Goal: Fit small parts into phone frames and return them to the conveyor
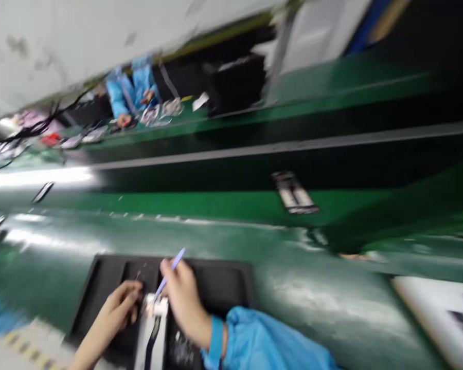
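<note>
The picture is blurred by motion. My right hand point(185, 300), in a blue sleeve, is closed on a thin pale-blue stick tool point(170, 275) whose lower tip meets a small white part point(157, 307). My left hand point(119, 306) has its fingers curled beside that white part, touching or steadying it; whether it grips it is unclear. The part sits on top of a white strip with a dark band point(151, 339). All this lies on a black tray point(224, 282) on the green bench near me.
A green conveyor belt point(216, 205) runs across the view, carrying a small black-and-white device point(295, 194). Further along, a person in blue point(129, 92) works among several flat parts. A white sheet point(440, 313) lies at the right. Black cables hang at left.
</note>
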Motion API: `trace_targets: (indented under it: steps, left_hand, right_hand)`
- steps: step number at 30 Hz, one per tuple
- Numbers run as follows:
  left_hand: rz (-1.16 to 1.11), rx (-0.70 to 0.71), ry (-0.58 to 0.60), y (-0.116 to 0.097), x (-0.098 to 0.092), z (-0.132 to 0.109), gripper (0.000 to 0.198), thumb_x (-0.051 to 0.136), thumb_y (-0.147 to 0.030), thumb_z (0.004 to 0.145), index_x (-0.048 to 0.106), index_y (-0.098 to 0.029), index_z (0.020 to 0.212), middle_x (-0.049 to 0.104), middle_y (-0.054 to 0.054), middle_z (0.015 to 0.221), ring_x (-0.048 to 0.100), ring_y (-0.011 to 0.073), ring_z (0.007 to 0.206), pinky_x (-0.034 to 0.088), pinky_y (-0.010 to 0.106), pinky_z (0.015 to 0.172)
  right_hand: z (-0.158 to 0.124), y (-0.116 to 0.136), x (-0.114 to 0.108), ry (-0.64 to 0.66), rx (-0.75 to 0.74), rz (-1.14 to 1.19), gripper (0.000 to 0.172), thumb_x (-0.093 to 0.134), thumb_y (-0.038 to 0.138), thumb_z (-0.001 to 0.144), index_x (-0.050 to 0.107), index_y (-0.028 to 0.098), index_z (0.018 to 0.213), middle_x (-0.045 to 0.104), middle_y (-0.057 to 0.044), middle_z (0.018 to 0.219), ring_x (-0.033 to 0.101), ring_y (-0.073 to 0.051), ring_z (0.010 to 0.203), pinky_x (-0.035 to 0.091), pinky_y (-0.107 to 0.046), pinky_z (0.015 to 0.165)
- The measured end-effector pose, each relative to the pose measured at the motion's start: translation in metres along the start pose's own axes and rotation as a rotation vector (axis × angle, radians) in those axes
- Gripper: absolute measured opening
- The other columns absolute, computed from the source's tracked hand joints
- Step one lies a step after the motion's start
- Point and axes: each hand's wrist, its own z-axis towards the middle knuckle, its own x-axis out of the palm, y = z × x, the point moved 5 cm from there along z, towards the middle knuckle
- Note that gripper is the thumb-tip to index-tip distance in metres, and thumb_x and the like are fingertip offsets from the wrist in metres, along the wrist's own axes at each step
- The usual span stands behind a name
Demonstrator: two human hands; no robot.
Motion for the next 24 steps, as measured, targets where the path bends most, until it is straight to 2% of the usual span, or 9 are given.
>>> trace_targets:
  steps: [2,3,5,8,11,14,18,22,24]
  left_hand:
    - [0.052,-0.003,-0.178,0.026,-0.013,-0.040,0.040,0.052,-0.053,0.098,0.056,-0.016,0.115,0.065,0.006,0.100,0.058,0.0144,0.070,0.055,0.033,0.072]
    - [0.085,0.014,-0.267,0.034,-0.013,-0.060,0.042,0.048,-0.054,0.098,0.055,-0.018,0.119,0.064,0.008,0.108,0.061,0.0178,0.083,0.055,0.037,0.083]
    - [0.148,0.056,-0.361,0.042,0.004,-0.092,0.046,0.053,-0.054,0.094,0.056,-0.019,0.123,0.061,0.011,0.123,0.058,0.0251,0.111,0.047,0.044,0.104]
    - [0.272,0.140,-0.403,0.041,0.039,-0.113,0.069,0.071,-0.050,0.080,0.053,-0.021,0.139,0.053,0.012,0.135,0.048,0.0326,0.127,0.038,0.052,0.113]
    - [0.494,0.185,-0.412,0.033,0.058,-0.114,0.084,0.073,-0.044,0.080,0.040,-0.022,0.153,0.049,0.013,0.133,0.045,0.0342,0.124,0.038,0.053,0.110]
    - [0.621,0.167,-0.382,0.023,0.059,-0.107,0.088,0.071,-0.045,0.083,0.032,-0.024,0.158,0.050,0.012,0.122,0.048,0.0327,0.115,0.041,0.050,0.106]
    - [0.694,0.120,-0.336,0.015,0.061,-0.097,0.085,0.068,-0.048,0.083,0.034,-0.028,0.158,0.050,0.010,0.112,0.049,0.0332,0.109,0.040,0.049,0.103]
    - [0.697,0.084,-0.315,0.022,0.065,-0.092,0.086,0.070,-0.044,0.078,0.037,-0.031,0.156,0.052,0.012,0.117,0.048,0.0355,0.114,0.039,0.048,0.105]
    - [0.709,0.097,-0.309,0.022,0.059,-0.089,0.087,0.071,-0.045,0.075,0.040,-0.030,0.155,0.053,0.012,0.117,0.049,0.0361,0.112,0.040,0.048,0.103]
  right_hand:
    - [0.005,-0.004,-0.007,-0.048,0.006,0.055,0.051,0.058,0.073,0.079,0.051,0.023,0.078,0.046,0.005,0.061,0.048,-0.013,0.056,0.042,-0.026,0.054]
    - [0.007,-0.006,-0.010,-0.071,0.005,0.077,0.050,0.058,0.072,0.079,0.051,0.023,0.081,0.046,0.006,0.061,0.047,-0.013,0.056,0.041,-0.025,0.053]
    - [0.011,-0.008,-0.014,-0.089,-0.011,0.118,0.049,0.059,0.070,0.080,0.050,0.022,0.083,0.044,0.007,0.059,0.045,-0.012,0.054,0.039,-0.025,0.052]
    - [0.012,-0.006,-0.016,-0.082,-0.050,0.166,0.044,0.065,0.063,0.080,0.051,0.021,0.082,0.043,0.009,0.057,0.043,-0.010,0.051,0.039,-0.024,0.050]
    - [0.011,-0.004,-0.018,-0.088,-0.087,0.196,0.041,0.067,0.059,0.080,0.052,0.020,0.082,0.043,0.009,0.056,0.045,-0.010,0.050,0.040,-0.024,0.051]
    - [0.014,-0.005,-0.019,-0.091,-0.107,0.212,0.040,0.069,0.057,0.080,0.054,0.020,0.082,0.045,0.009,0.056,0.046,-0.010,0.050,0.041,-0.025,0.051]
    - [0.018,-0.011,-0.020,-0.064,-0.100,0.219,0.040,0.073,0.055,0.078,0.056,0.019,0.083,0.049,0.008,0.058,0.048,-0.010,0.051,0.041,-0.025,0.051]
    - [0.021,-0.016,-0.020,-0.053,-0.087,0.224,0.041,0.076,0.054,0.074,0.059,0.018,0.082,0.049,0.008,0.055,0.049,-0.011,0.050,0.040,-0.025,0.050]
    - [0.023,-0.017,-0.020,-0.057,-0.086,0.236,0.040,0.076,0.054,0.074,0.059,0.018,0.082,0.048,0.008,0.054,0.048,-0.011,0.049,0.040,-0.025,0.049]
